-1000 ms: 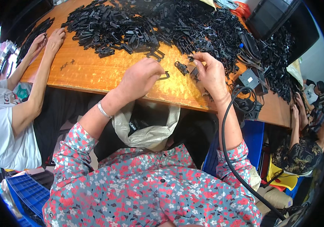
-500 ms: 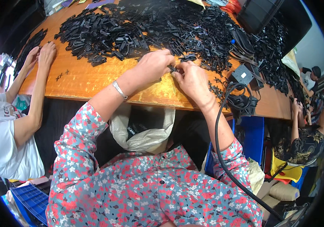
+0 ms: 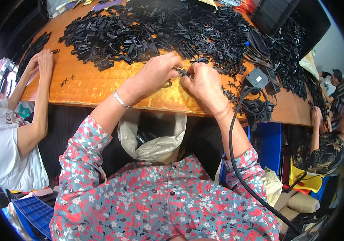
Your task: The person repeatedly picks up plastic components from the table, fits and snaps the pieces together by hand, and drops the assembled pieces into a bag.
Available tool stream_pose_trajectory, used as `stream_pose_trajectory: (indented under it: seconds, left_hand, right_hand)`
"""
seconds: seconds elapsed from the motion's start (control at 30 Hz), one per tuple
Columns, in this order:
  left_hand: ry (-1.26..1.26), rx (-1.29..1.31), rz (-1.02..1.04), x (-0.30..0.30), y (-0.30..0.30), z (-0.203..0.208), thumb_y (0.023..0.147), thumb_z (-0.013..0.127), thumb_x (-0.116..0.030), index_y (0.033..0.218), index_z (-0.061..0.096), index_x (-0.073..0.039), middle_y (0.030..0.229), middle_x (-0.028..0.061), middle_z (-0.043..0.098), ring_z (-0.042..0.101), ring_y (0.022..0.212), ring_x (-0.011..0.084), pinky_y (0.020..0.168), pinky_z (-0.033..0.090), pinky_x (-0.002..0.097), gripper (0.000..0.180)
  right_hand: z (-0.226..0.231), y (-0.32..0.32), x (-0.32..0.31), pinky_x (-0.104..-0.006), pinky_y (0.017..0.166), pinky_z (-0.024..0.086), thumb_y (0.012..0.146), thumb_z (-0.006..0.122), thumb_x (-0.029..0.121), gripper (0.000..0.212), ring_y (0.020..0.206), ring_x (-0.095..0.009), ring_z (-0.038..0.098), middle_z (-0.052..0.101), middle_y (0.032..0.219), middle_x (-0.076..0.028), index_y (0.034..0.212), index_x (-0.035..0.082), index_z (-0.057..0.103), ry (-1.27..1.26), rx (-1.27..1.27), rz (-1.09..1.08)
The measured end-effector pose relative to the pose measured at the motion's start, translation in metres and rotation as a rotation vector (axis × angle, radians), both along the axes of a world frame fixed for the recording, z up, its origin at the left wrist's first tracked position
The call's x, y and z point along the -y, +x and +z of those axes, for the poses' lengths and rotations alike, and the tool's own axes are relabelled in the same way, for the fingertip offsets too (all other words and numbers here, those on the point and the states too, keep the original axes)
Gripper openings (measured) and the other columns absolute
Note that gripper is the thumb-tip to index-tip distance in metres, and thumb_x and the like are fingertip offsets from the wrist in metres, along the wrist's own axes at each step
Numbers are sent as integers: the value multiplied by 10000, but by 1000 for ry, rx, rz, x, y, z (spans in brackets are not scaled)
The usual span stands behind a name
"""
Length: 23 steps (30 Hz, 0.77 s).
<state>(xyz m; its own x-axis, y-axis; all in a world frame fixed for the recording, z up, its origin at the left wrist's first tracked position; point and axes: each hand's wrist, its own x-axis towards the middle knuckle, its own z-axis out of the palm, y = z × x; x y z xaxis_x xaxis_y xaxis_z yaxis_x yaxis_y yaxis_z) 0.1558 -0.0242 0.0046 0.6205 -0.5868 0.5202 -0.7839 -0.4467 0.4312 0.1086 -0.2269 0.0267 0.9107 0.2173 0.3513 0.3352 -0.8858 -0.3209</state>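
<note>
Over the near edge of the wooden table, my left hand and my right hand face each other. Between their fingertips is a small black plastic part, pinched from both sides. Its far outline is partly covered by my fingers. Beneath my left palm lies another small black piece, resting on the wood. Just beyond my hands spreads a large heap of black plastic parts.
To the right sit a black box-shaped adapter and a coiled cable. An open white woven sack hangs below the table edge. A blue crate stands at lower right. A co-worker's hands work at left.
My left hand has drawn slightly left, so more of the black part shows between my fingers. The small piece under my left palm is more exposed. The left co-worker's hands have shifted slightly.
</note>
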Motion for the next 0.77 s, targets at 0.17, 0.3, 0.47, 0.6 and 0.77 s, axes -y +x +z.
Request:
stream_pose_trajectory:
  seconds: [0.17, 0.3, 0.47, 0.6, 0.77]
  left_hand:
    - [-54, -10, -51, -7, -4, 5, 854, 753, -75, 1151, 677, -36, 1048, 155, 661, 665, 993, 346, 864, 543, 420, 309]
    - [-57, -2, -61, -8, -10, 8, 862, 750, -76, 1183, 679, -40, 1058, 153, 667, 666, 994, 346, 865, 544, 418, 330]
    - [-88, -6, -23, -3, -17, 7, 875, 728, -82, 1173, 679, -13, 1057, 181, 667, 650, 1005, 393, 868, 534, 453, 309]
    - [-159, -112, 23, 2, -17, 7, 925, 703, -63, 1161, 715, 7, 960, 123, 716, 689, 856, 241, 795, 550, 346, 246]
    - [-414, -748, -7, 0, -18, 3, 1019, 649, -94, 1208, 714, 30, 900, 11, 725, 640, 765, 56, 708, 550, 245, 235]
  right_hand:
    - [9, 0, 3, -504, 767, 580, 798, 723, 209, 227, 794, -419, 716, 711, 887, -240, 868, -7, 717, -68, 91, 67]
    - [13, 6, 12, -465, 737, 566, 808, 719, 223, 253, 788, -404, 722, 724, 863, -238, 892, -15, 713, 198, -184, 71]
    - [1, 7, 15, -420, 695, 563, 861, 743, 203, 247, 746, -346, 734, 735, 852, -186, 962, -18, 695, 386, -52, 117]
    - [3, -4, 7, -380, 629, 551, 871, 786, 150, 203, 669, -269, 715, 720, 799, -150, 948, -6, 682, 506, 17, 118]
    - [-17, 6, 17, -362, 586, 530, 906, 768, 140, 171, 610, -253, 675, 723, 778, -124, 929, -5, 680, 598, -27, 146]
